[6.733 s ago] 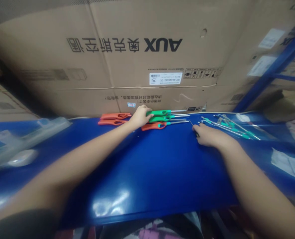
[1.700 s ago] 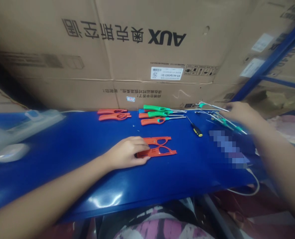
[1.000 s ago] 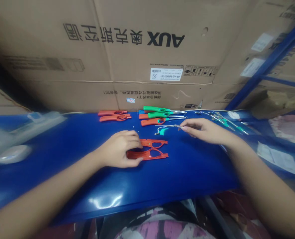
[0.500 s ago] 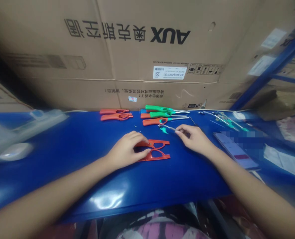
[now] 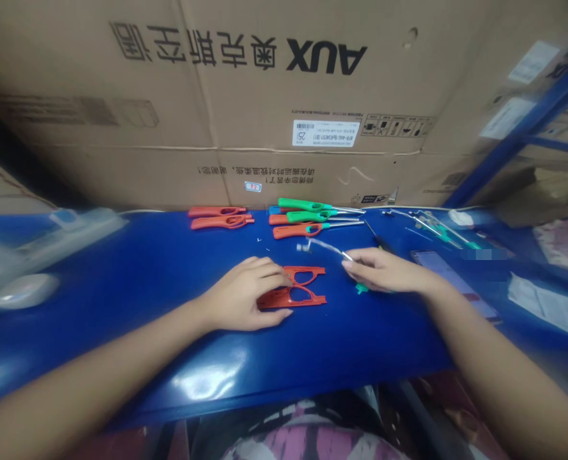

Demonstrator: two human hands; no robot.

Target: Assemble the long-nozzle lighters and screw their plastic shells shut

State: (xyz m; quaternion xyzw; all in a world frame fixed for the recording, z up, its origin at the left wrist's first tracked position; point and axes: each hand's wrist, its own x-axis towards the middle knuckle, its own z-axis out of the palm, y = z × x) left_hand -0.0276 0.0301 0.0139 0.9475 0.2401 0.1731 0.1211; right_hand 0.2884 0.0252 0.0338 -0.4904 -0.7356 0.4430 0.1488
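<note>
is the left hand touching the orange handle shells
Touching: the head view shows the left hand lying on the near ends of the orange handle shells, fingers overlapping them with no gap.

The left hand (image 5: 245,292) covers one end of the orange shells (image 5: 299,289). The phone (image 5: 451,273) is blurred. The grey thing (image 5: 20,281) at the left is fuzzy.

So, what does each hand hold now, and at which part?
The right hand pinches a thin metal tube at its near end. The left hand presses on the orange shell halves at their left end.
</note>
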